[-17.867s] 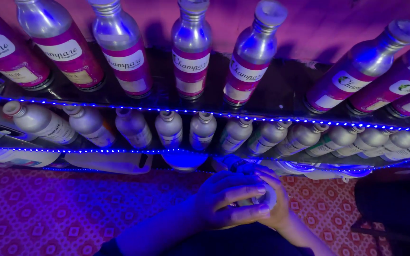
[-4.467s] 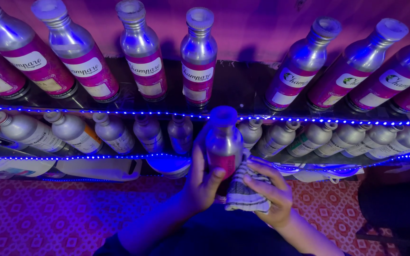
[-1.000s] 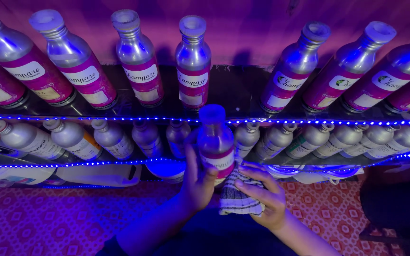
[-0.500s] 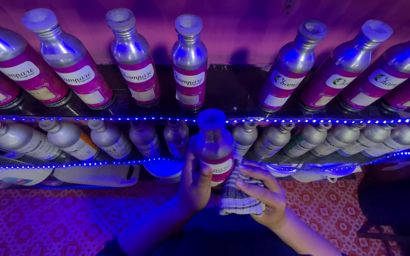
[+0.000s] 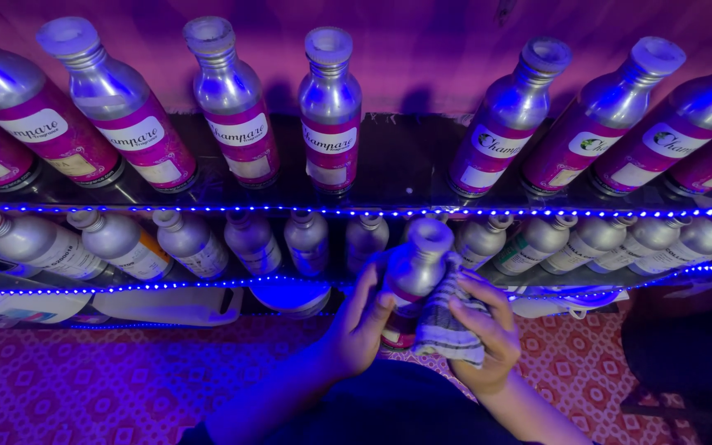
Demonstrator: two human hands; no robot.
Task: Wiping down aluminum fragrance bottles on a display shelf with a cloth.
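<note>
My left hand (image 5: 360, 325) grips a silver metal bottle (image 5: 412, 272) with a magenta label, held tilted in front of the lower shelf. Against the bottle's right side my right hand (image 5: 484, 330) presses a striped cloth (image 5: 447, 325). Directly above, the top shelf (image 5: 405, 173) has an open gap between two standing bottles.
Several silver bottles with magenta labels (image 5: 329, 111) stand along the top shelf. Smaller silver bottles (image 5: 191, 243) fill the lower shelf. Blue light strips (image 5: 208, 210) edge both shelves. A red patterned floor (image 5: 84, 383) lies below, with a dark object (image 5: 686, 354) at the right.
The bottle has dropped lower and tilted to the right in my left hand. My right hand with the cloth has moved up along the bottle's side.
</note>
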